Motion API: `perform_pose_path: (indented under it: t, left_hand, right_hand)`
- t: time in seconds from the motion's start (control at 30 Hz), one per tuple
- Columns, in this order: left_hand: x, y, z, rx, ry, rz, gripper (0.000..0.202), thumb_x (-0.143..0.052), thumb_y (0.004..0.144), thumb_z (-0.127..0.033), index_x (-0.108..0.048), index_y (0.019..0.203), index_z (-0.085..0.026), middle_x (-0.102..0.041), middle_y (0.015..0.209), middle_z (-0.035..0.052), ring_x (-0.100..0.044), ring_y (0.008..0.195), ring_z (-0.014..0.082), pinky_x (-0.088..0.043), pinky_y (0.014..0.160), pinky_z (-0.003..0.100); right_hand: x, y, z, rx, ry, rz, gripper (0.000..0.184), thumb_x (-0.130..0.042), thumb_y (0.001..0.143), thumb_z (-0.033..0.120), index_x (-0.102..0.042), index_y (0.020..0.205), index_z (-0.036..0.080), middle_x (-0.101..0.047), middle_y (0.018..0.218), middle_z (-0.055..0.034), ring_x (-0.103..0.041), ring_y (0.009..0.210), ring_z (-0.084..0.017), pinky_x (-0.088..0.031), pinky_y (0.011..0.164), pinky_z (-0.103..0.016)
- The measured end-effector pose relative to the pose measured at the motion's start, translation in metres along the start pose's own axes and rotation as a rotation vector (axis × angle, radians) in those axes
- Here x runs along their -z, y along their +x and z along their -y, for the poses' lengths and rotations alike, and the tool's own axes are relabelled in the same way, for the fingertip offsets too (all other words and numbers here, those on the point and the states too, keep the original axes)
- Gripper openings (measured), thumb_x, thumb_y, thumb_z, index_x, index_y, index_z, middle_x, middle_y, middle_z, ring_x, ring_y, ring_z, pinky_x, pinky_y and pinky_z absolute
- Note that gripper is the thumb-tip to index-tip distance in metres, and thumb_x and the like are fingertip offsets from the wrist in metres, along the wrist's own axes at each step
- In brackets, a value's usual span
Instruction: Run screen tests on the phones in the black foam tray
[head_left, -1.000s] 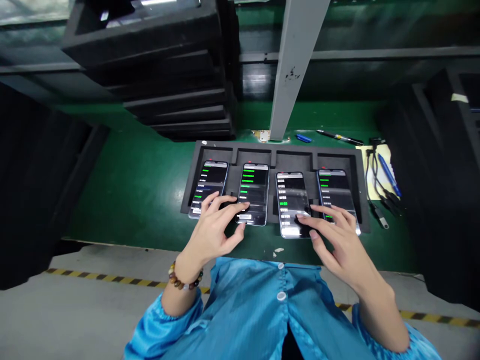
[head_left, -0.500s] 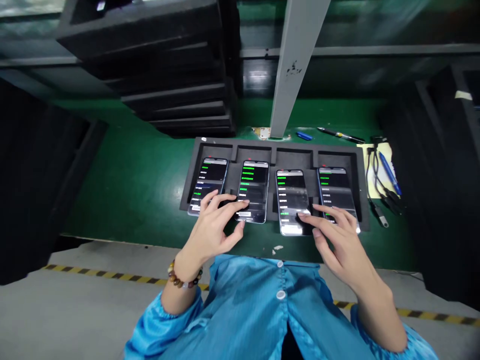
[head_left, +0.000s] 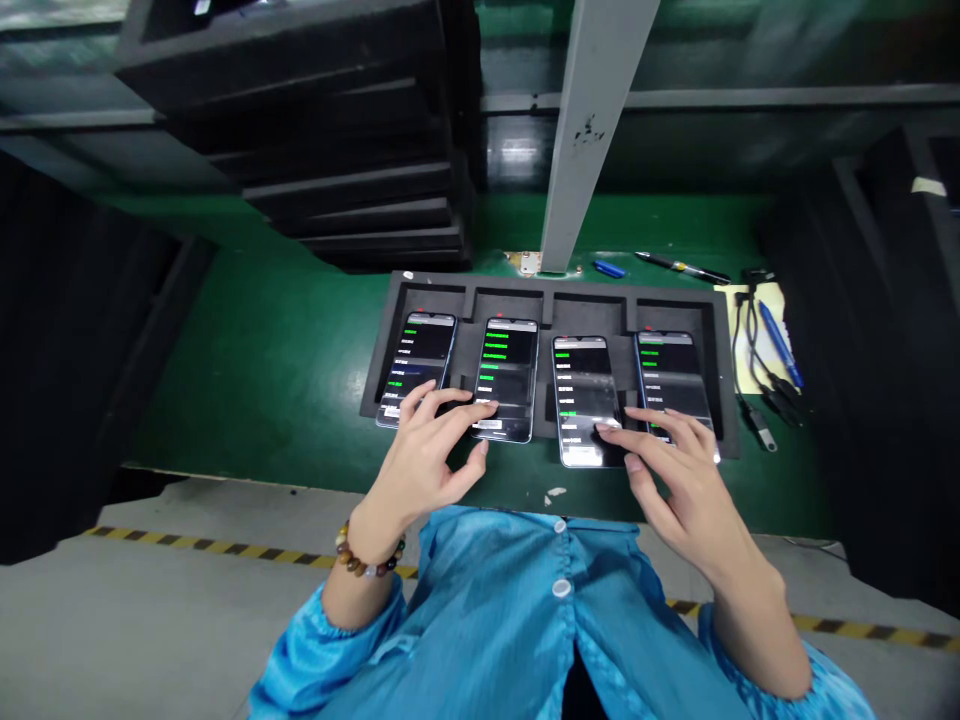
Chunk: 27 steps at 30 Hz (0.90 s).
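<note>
Several smartphones lie side by side in a dark foam tray (head_left: 375,380) on a green bench, their screens lit with green and white lines. My left hand (head_left: 431,450) hovers open over the two left phones, fingers spread, fingertips touching the lower screens of the far-left phone (head_left: 420,350) and the second phone (head_left: 510,365). My right hand (head_left: 679,475) is open too, its fingers resting on the lower parts of the third phone (head_left: 581,375) and the far-right phone (head_left: 667,365). A bead bracelet (head_left: 364,560) circles my left wrist.
A stack of black foam trays (head_left: 330,170) stands at the back left. A grey post (head_left: 592,130) rises behind the tray. Pens (head_left: 679,267), a yellow sheet (head_left: 742,340) and black cables (head_left: 757,390) lie to the right. Dark trays flank both sides.
Both hands stay on the phone screens with only slight finger shifts. The view has tilted a little, so the tray sits slightly higher in the picture.
</note>
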<state>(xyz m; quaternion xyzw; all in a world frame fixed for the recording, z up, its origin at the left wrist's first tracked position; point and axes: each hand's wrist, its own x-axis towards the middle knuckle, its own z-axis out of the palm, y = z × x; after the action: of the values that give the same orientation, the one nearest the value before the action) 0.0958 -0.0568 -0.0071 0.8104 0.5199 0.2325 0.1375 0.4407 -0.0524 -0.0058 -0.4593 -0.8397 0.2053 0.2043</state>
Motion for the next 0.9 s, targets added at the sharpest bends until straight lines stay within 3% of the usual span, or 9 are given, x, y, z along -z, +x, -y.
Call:
perform_pose_path:
  t: [0.13,0.37,0.47,0.63,0.9]
  left_hand:
    - [0.002,-0.001,0.002,0.018,0.021,-0.028,0.039,-0.065,0.100,-0.024,-0.068,0.139,-0.027,-0.082,0.126,0.0043,-0.071,0.127,0.0292,-0.035,0.127,0.057]
    - [0.020,-0.011,0.022,0.223,0.148,-0.215,0.036,-0.059,0.103,-0.023,-0.073,0.136,-0.028,-0.081,0.125,0.0059,-0.069,0.128,0.0289,-0.034,0.129,0.057]
    - [0.026,-0.016,0.031,0.279,0.174,-0.246,0.033,-0.057,0.106,-0.024,-0.073,0.134,-0.028,-0.080,0.123,0.0064,-0.069,0.128,0.0281,-0.033,0.129,0.057]
    - [0.034,-0.026,0.043,0.337,0.190,-0.290,0.033,-0.054,0.107,-0.022,-0.074,0.132,-0.029,-0.080,0.122,0.0054,-0.070,0.125,0.0269,-0.033,0.129,0.057]
    - [0.038,-0.043,0.052,0.404,0.177,-0.307,0.032,-0.052,0.108,-0.023,-0.075,0.128,-0.030,-0.080,0.120,0.0054,-0.069,0.125,0.0262,-0.033,0.129,0.057]
  right_hand:
    - [-0.003,0.007,0.002,-0.031,0.000,-0.062,0.042,-0.052,0.107,0.016,-0.064,0.145,0.029,-0.077,0.140,-0.0063,-0.060,0.144,-0.032,-0.039,0.115,-0.055]
    - [-0.010,0.022,0.005,-0.074,-0.039,-0.066,0.042,-0.048,0.108,0.015,-0.063,0.146,0.027,-0.077,0.139,-0.0061,-0.057,0.146,-0.032,-0.037,0.117,-0.055]
    - [-0.015,0.034,0.021,-0.033,-0.013,-0.080,0.041,-0.047,0.108,0.014,-0.063,0.144,0.026,-0.078,0.135,-0.0058,-0.054,0.148,-0.033,-0.035,0.118,-0.056]
    - [-0.034,0.059,0.052,0.112,0.128,0.029,0.040,-0.048,0.107,0.014,-0.064,0.142,0.025,-0.081,0.129,-0.0031,-0.052,0.151,-0.033,-0.032,0.123,-0.058]
    - [-0.051,0.080,0.053,0.045,0.075,0.027,0.043,-0.047,0.107,0.014,-0.065,0.144,0.026,-0.081,0.131,-0.0045,-0.054,0.150,-0.035,-0.034,0.123,-0.062]
